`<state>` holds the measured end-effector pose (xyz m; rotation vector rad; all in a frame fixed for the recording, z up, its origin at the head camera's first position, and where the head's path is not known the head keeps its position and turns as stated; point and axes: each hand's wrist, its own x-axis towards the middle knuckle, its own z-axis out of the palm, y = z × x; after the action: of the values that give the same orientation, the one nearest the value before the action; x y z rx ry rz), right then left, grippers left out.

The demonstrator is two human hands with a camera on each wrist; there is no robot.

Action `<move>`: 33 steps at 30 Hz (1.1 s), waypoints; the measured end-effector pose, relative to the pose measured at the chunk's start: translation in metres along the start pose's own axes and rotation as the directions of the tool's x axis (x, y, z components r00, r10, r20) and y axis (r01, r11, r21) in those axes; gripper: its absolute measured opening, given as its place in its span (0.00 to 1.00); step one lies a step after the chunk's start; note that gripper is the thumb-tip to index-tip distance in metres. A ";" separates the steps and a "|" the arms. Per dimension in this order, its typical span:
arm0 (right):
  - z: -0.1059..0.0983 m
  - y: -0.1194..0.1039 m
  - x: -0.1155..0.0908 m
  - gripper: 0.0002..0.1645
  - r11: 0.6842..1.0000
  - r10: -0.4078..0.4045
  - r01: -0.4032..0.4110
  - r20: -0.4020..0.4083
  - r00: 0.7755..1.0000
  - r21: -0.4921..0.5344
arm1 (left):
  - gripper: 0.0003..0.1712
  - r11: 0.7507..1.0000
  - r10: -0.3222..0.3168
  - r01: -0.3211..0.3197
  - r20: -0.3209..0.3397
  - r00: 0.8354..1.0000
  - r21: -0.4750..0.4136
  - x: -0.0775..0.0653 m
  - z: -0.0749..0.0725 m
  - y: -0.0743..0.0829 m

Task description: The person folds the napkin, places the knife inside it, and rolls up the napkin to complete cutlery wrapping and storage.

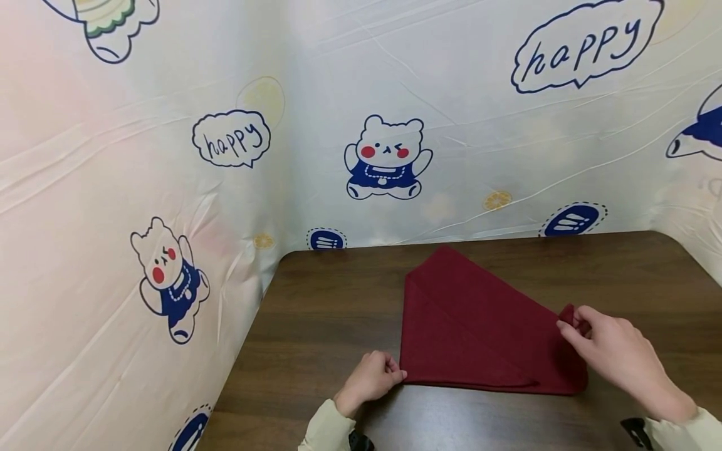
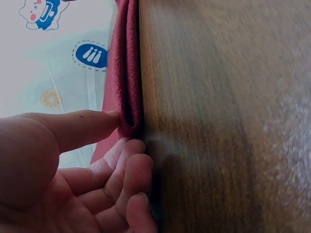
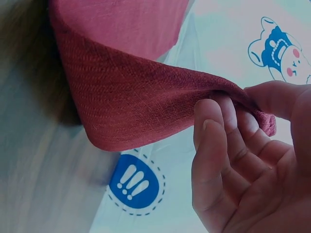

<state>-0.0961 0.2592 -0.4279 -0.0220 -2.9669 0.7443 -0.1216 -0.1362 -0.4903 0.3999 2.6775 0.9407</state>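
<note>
A dark red cloth [image 1: 474, 326] lies folded on the brown wooden table, with a diagonal edge running from its far left peak down to the right. My left hand [image 1: 372, 377] pinches its near left corner; in the left wrist view the thumb presses on the folded layers [image 2: 127, 73] and the fingertips are tucked at the fold's end. My right hand [image 1: 612, 344] holds the cloth's right corner between thumb and fingers. The right wrist view shows that corner raised [image 3: 131, 97], the fabric curving up from the table into my fingers.
The wooden table [image 1: 316, 313] extends around the cloth on all sides. Behind and to the left hangs a pale curtain [image 1: 316, 125] printed with bears and "happy" bubbles, meeting the table's back edge. A black strap [image 1: 361, 441] sits at my left cuff.
</note>
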 end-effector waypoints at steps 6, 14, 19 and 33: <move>0.002 -0.006 0.003 0.16 0.999 -0.038 0.038 -0.021 0.999 0.008 | 0.13 1.000 -0.007 0.007 0.001 1.000 -0.013 0.000 -0.001 0.001; 0.002 -0.014 0.005 0.16 0.997 -0.073 0.073 -0.042 0.996 0.004 | 0.12 0.999 -0.014 0.015 0.010 1.000 -0.028 0.001 0.000 0.000; 0.003 -0.018 0.007 0.15 0.996 -0.092 0.093 -0.041 0.995 0.011 | 0.12 0.999 -0.020 0.021 0.018 1.000 -0.038 0.002 0.001 -0.002; 0.009 -0.041 0.013 0.16 0.986 -0.164 0.166 -0.102 0.981 0.016 | 0.11 1.000 0.029 -0.029 0.009 1.000 -0.010 0.003 0.000 -0.004</move>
<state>-0.1091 0.2196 -0.4152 0.1808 -2.8210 0.7343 -0.1247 -0.1384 -0.4927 0.4409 2.6648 0.9575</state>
